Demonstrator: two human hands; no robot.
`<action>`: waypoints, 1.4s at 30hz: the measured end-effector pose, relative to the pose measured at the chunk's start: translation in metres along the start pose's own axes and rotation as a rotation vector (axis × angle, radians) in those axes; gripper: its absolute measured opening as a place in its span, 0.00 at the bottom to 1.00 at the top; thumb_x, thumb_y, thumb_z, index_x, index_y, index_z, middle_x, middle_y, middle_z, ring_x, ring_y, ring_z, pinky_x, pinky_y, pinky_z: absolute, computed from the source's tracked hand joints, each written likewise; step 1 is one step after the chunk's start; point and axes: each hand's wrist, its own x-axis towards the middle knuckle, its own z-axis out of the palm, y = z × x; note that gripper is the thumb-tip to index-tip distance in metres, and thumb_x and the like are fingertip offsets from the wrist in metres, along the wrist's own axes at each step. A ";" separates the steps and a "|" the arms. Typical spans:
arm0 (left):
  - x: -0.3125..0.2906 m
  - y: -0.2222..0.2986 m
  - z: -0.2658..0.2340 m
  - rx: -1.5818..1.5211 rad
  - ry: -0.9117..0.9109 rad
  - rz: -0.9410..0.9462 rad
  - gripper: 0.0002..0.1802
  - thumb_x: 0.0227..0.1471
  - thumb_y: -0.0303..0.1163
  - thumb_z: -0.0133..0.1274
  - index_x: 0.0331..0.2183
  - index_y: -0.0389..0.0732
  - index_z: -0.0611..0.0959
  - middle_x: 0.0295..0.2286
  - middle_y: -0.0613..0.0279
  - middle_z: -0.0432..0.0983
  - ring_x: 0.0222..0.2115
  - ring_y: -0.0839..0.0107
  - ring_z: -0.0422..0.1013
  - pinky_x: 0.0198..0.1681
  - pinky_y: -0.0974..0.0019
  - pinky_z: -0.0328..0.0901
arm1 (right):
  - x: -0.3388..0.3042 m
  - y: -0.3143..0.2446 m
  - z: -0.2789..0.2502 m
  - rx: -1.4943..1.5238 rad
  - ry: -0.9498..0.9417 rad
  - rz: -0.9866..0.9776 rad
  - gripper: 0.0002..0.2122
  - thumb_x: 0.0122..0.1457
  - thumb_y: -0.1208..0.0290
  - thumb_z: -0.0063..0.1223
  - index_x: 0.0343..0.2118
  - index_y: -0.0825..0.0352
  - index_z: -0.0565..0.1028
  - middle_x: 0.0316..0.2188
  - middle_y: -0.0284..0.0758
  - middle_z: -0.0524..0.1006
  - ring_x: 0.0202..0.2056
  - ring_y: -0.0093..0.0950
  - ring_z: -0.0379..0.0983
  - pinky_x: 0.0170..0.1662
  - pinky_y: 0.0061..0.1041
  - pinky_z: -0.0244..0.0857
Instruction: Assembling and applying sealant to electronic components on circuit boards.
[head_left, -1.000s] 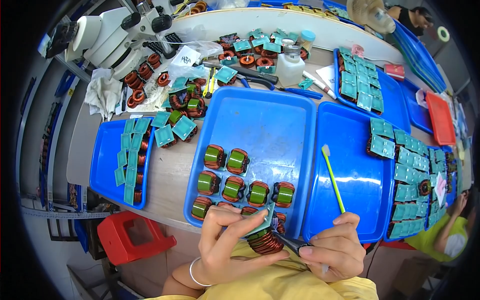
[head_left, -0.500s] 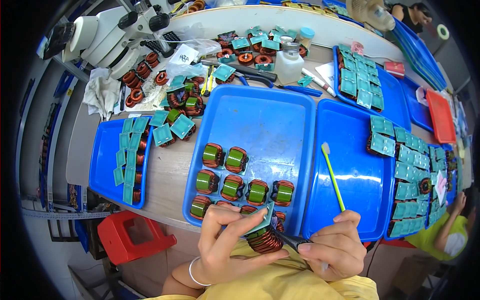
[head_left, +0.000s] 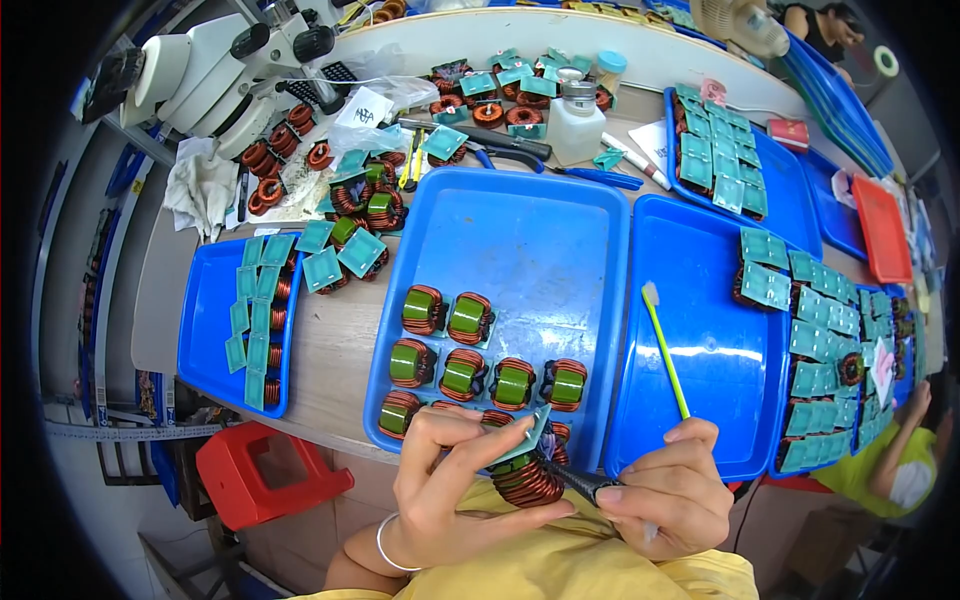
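My left hand point(head_left: 450, 470) is closed on a toroidal coil point(head_left: 527, 482) with copper windings and a teal base plate point(head_left: 530, 440), tilted up between thumb and fingers. My right hand point(head_left: 665, 490) grips a slim black tool point(head_left: 578, 482) whose front end meets the coil beside the plate; its exact kind is unclear. Beyond the hands, several coils with green bands point(head_left: 463, 375) stand in rows in the middle blue tray point(head_left: 520, 240). A yellow-green brush point(head_left: 664, 350) with a pale bristle head lies over the right blue tray point(head_left: 640, 430), its lower end reaching my right hand's knuckles.
More plated coils fill a left tray point(head_left: 190, 330) and the trays on the right point(head_left: 820, 340). A microscope point(head_left: 200, 80), pliers point(head_left: 510, 158), a dispenser bottle point(head_left: 577, 130) and loose coils point(head_left: 350, 225) stand behind. A red stool point(head_left: 260, 480) is at lower left. Another person point(head_left: 890, 470) sits at far right.
Both hands keep almost the same pose. The held coil's plate has tipped slightly more upright, and the whole view has shifted a little.
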 end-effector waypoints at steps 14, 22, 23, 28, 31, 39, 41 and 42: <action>0.001 0.001 -0.001 -0.055 -0.027 -0.029 0.35 0.17 0.37 0.72 0.36 0.35 0.80 0.27 0.63 0.62 0.27 0.70 0.64 0.31 0.70 0.64 | 0.000 0.000 0.000 0.021 -0.006 0.003 0.07 0.39 0.73 0.64 0.24 0.59 0.77 0.17 0.25 0.73 0.22 0.19 0.68 0.37 0.26 0.54; 0.000 0.000 -0.001 -0.063 -0.024 -0.031 0.36 0.18 0.36 0.72 0.36 0.34 0.80 0.28 0.63 0.62 0.28 0.70 0.64 0.31 0.70 0.64 | 0.000 0.000 0.000 0.019 0.001 0.005 0.07 0.40 0.73 0.64 0.24 0.59 0.77 0.17 0.25 0.73 0.22 0.19 0.68 0.38 0.26 0.54; 0.000 0.000 -0.002 -0.064 -0.023 -0.030 0.36 0.18 0.36 0.72 0.36 0.34 0.80 0.28 0.63 0.62 0.28 0.70 0.64 0.31 0.70 0.64 | 0.000 -0.001 0.000 0.018 0.001 0.005 0.07 0.40 0.73 0.64 0.24 0.59 0.77 0.17 0.25 0.73 0.22 0.19 0.68 0.38 0.26 0.54; -0.001 -0.001 -0.002 -0.072 -0.034 -0.026 0.36 0.18 0.36 0.72 0.36 0.34 0.79 0.28 0.63 0.62 0.28 0.69 0.64 0.31 0.70 0.64 | 0.004 -0.001 0.000 0.051 -0.002 0.012 0.13 0.33 0.75 0.66 0.27 0.59 0.80 0.19 0.23 0.74 0.24 0.17 0.68 0.35 0.21 0.55; -0.004 -0.004 -0.002 -0.049 -0.052 -0.033 0.37 0.18 0.41 0.72 0.36 0.35 0.78 0.30 0.62 0.62 0.31 0.68 0.64 0.40 0.64 0.62 | 0.004 -0.001 -0.001 0.054 -0.005 0.017 0.13 0.33 0.75 0.66 0.26 0.60 0.80 0.18 0.23 0.75 0.23 0.18 0.68 0.34 0.21 0.55; -0.004 -0.006 -0.002 -0.079 -0.052 -0.018 0.37 0.21 0.42 0.71 0.36 0.33 0.78 0.31 0.59 0.65 0.32 0.67 0.67 0.40 0.63 0.63 | 0.004 0.000 -0.001 0.072 0.004 0.019 0.13 0.32 0.76 0.66 0.26 0.60 0.80 0.18 0.24 0.75 0.23 0.18 0.69 0.34 0.21 0.54; -0.002 -0.003 -0.003 -0.099 -0.042 -0.034 0.35 0.20 0.38 0.71 0.36 0.33 0.78 0.30 0.60 0.65 0.30 0.67 0.66 0.39 0.64 0.65 | 0.004 0.000 0.000 0.086 0.008 0.016 0.13 0.32 0.76 0.66 0.26 0.60 0.80 0.18 0.24 0.75 0.23 0.18 0.69 0.34 0.21 0.54; 0.000 -0.002 -0.003 -0.125 -0.036 -0.046 0.34 0.20 0.34 0.72 0.36 0.32 0.79 0.29 0.61 0.64 0.29 0.68 0.66 0.37 0.66 0.67 | 0.004 0.001 -0.001 0.084 -0.003 0.015 0.13 0.32 0.76 0.66 0.26 0.61 0.80 0.18 0.24 0.75 0.23 0.18 0.69 0.34 0.21 0.54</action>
